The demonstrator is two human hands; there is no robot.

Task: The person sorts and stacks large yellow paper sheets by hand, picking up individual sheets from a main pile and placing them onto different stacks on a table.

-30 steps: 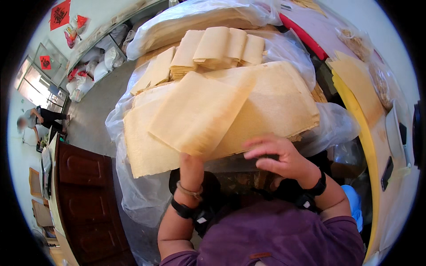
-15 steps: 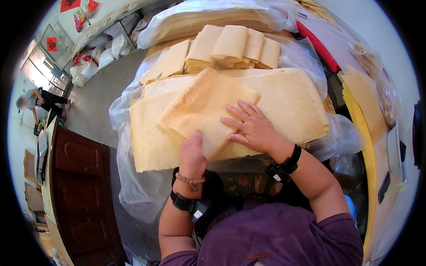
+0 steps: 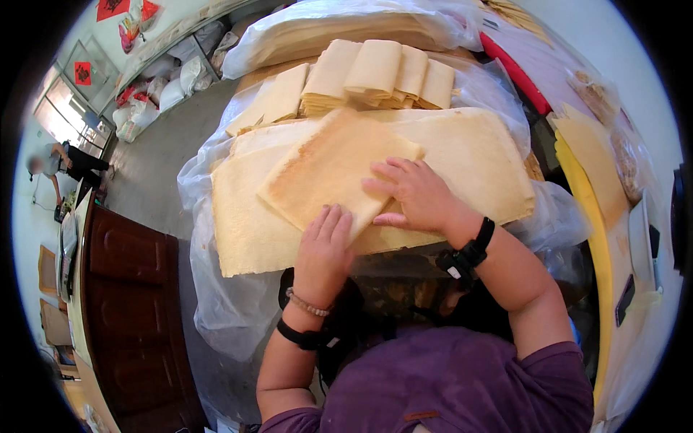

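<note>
Here, by the flattened left hand (image 3: 325,249) and the loosely open right hand (image 3: 420,196), the folded sheet (image 3: 332,162) is touched near its closest corner; whether it is gripped cannot be told. Below, broad sheets (image 3: 473,162) are stacked; beyond, folded bundles (image 3: 372,72) are laid.

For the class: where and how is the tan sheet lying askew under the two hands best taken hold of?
Probably pinch the tan sheet by its near-right edge, coming in low from the right, where the right hand is: it lies thin and fairly flat on larger sheets, offering only its edges.
</note>
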